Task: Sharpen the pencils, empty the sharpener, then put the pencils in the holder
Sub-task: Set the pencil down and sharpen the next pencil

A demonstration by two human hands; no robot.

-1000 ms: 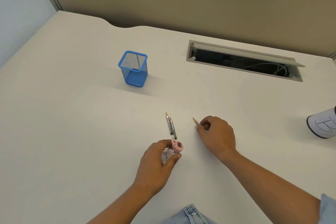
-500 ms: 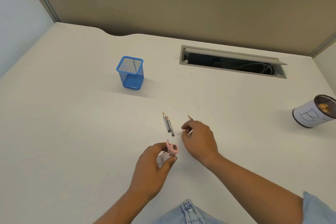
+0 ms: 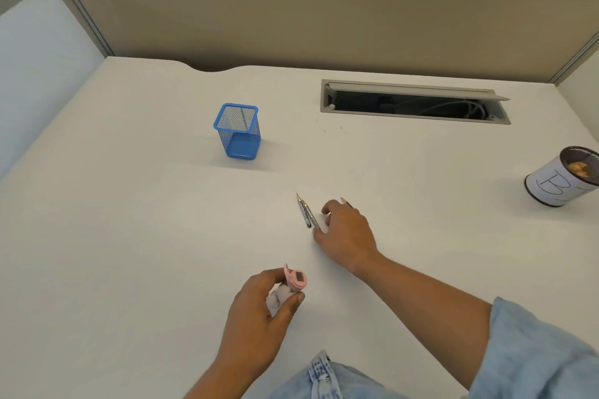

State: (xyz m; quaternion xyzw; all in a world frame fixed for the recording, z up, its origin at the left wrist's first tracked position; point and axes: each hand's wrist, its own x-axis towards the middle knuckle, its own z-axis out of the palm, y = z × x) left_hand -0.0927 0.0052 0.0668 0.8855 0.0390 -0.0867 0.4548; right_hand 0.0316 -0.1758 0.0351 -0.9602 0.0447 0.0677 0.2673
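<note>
Gripping a pink sharpener [image 3: 295,280] at lower centre, the left hand [image 3: 259,317] is closed around it. Mid-frame, the right hand [image 3: 348,232] curls over one pencil [image 3: 346,202], beside two pencils [image 3: 306,212] lying on the desk [image 3: 129,236]. Upper left stands the blue holder [image 3: 238,131]; a labelled can [image 3: 560,180] sits at right, below a cable slot [image 3: 415,102].

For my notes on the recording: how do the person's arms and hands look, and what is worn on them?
Both hands, left hand and right hand, are bare: no gloves, rings or watch visible. The right arm has a light blue denim sleeve pushed up above the forearm. The left forearm shows no sleeve.
</note>
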